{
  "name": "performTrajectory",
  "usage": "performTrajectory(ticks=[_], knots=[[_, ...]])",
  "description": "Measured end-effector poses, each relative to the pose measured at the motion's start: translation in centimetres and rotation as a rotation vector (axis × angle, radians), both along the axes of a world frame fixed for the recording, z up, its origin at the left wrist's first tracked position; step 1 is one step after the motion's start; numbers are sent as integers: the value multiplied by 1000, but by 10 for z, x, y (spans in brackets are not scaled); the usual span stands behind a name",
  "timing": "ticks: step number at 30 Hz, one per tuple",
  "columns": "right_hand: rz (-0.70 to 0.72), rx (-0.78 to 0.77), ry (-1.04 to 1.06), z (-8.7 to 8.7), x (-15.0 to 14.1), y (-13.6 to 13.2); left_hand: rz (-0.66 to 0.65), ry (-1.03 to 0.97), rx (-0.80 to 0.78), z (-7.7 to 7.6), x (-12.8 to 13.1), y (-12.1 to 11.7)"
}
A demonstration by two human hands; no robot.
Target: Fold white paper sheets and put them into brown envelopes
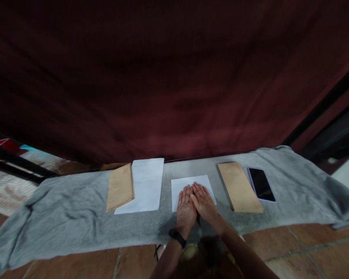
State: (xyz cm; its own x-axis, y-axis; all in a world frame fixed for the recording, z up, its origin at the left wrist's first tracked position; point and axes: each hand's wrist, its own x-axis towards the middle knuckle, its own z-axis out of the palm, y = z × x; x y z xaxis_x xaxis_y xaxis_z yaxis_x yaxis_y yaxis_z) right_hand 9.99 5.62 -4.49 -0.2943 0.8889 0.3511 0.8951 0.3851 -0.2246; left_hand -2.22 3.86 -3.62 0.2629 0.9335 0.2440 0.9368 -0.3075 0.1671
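Observation:
Both of my hands lie flat, side by side, on a white sheet of paper (178, 186) that looks folded. My left hand (186, 207) has its fingers stretched out over the sheet's middle, with a dark band on its wrist. Against it, my right hand (204, 201) presses down with straight fingers, its thumb meeting the left hand. The lower part of the sheet is hidden under the palms. Left of it lies a larger white sheet (148, 186), partly under brown envelopes (120, 188). To the right is another brown envelope, or a stack of them (240, 188).
A phone (261, 185) with a dark screen lies beside the right-hand envelope. Grey cloth (75, 213) covers the narrow surface, wrinkled at both ends. Behind it hangs a dark red curtain (174, 116). Tiled floor (142, 259) shows below the front edge.

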Motion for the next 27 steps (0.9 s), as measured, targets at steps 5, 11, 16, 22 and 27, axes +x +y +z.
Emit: performTrajectory(ticks=[5,11,16,22,27], knots=[[-42,48,-33,0,14,-10,19,18,37,5,-17,-6],[-126,103,-60,-5,32,-18,154,19,101,5,-35,-18],[-172,153,-62,-8,46,-24,237,-8,137,0,-46,-27],[-186,165,-69,-8,47,-27,324,-24,144,2,-43,-28],[-198,134,-72,-9,45,-27,204,-45,97,6,-8,-7]])
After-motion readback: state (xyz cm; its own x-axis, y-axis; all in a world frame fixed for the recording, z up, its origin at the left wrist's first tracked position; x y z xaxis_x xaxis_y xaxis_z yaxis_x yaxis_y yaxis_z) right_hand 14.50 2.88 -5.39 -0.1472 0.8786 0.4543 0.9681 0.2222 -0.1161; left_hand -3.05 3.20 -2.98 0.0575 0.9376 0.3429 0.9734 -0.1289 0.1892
